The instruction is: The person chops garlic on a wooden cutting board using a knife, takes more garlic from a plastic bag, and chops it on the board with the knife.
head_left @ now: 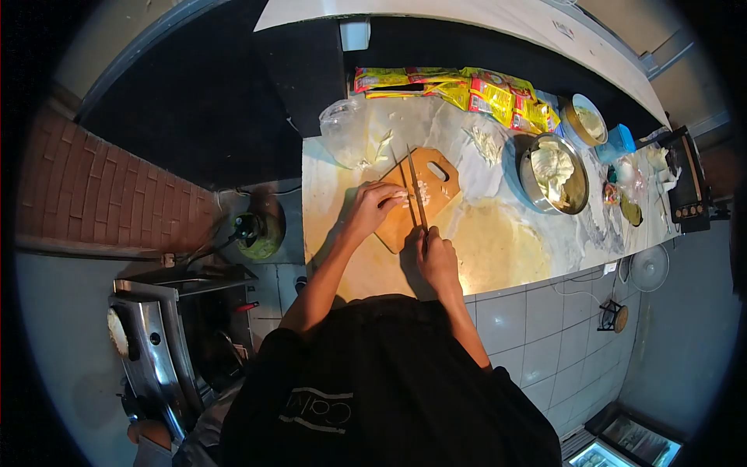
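Note:
My right hand (437, 257) is wrapped round the handle of a long knife (416, 183), whose blade points away from me over the wooden cutting board (395, 231). My left hand (377, 204) rests at the board's left side, its fingers bent together on a small pale piece of food (400, 194) beside the blade. Small chopped white bits (423, 193) lie on the board to the right of the knife. The board sits tilted on the marble table, with its handle hole at the far right.
Behind are yellow and red packets (492, 95) and a plastic bag (342, 124). Shredded cabbage (485, 145) lies on the table (498, 241). To the right stand a metal bowl (576, 194) of cabbage leaves, another bowl (577, 131) and a blue container (617, 142). A person's hand (146, 430) shows lower left.

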Motion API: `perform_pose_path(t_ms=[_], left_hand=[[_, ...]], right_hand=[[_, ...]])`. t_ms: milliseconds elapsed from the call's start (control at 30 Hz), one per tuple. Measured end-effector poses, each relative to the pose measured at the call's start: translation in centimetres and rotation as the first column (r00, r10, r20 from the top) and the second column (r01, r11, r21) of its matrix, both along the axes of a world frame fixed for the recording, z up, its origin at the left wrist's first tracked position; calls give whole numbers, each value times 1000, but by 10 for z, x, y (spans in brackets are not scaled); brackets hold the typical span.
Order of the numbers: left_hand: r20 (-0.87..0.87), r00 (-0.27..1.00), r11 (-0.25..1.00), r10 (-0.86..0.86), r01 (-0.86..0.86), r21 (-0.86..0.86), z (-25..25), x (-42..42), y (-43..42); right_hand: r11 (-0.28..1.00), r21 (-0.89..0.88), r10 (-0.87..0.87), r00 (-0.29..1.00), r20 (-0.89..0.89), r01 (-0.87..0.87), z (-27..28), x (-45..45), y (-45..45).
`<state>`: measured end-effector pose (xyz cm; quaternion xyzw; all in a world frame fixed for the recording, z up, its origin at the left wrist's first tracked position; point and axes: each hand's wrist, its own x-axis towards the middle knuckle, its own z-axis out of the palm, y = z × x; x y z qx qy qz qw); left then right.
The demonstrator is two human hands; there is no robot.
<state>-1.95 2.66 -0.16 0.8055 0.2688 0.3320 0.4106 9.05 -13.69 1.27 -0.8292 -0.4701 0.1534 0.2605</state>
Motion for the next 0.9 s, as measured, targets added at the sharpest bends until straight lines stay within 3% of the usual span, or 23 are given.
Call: perform_pose_path(t_ms=[500,667,900], left_hand=[[2,999,998,-35,35,50,-5,0,-4],[-9,999,998,-53,53,37,-9,2,-2],[-76,993,989,-87,95,113,-5,5,0]], right_hand=[[999,-39,12,996,-93,-16,4,2,0],[1000,-13,-2,976,-217,-1,12,12,-2],[997,-83,-12,996,-90,4,7,4,-6]])
